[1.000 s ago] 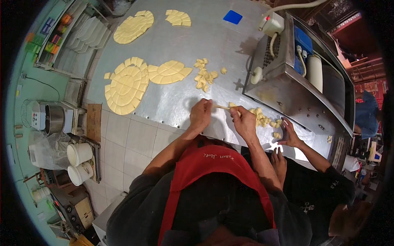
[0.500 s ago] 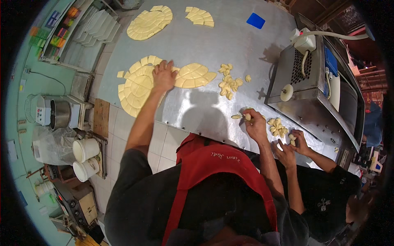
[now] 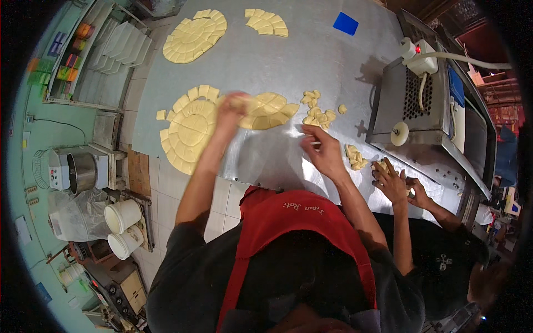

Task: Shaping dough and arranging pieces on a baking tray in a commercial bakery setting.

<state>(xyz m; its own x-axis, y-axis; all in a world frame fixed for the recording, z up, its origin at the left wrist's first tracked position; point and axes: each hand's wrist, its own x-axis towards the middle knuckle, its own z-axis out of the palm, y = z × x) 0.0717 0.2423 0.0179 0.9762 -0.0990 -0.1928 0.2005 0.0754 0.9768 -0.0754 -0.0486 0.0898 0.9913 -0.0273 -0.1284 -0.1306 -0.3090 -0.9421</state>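
Note:
My left hand (image 3: 230, 114), blurred by motion, is over the gap between two sheets of pale yellow dough, its fingers closed on what looks like a small piece of dough. To its left lies the large round dough sheet (image 3: 189, 129), cut in rings and wedges. A smaller cut dough sheet (image 3: 266, 111) lies to its right. My right hand (image 3: 325, 152) hovers near the table's front, thumb and forefinger apart, with no dough visible between them. Beyond it is a loose heap of dough pieces (image 3: 319, 117); a second heap (image 3: 355, 157) sits to its right.
A co-worker's hands (image 3: 393, 183) handle dough pieces at the right of the metal table (image 3: 311, 61). A metal machine (image 3: 413, 105) with a corded plug stands there too. Farther back lie another round cut sheet (image 3: 194, 39), a partial sheet (image 3: 266, 23) and a blue scraper (image 3: 345, 24).
My right hand has moved left and away from me, and the dough piece it held no longer shows. My left hand has lifted slightly and moved right. The co-worker's nearer hand has shifted onto dough pieces.

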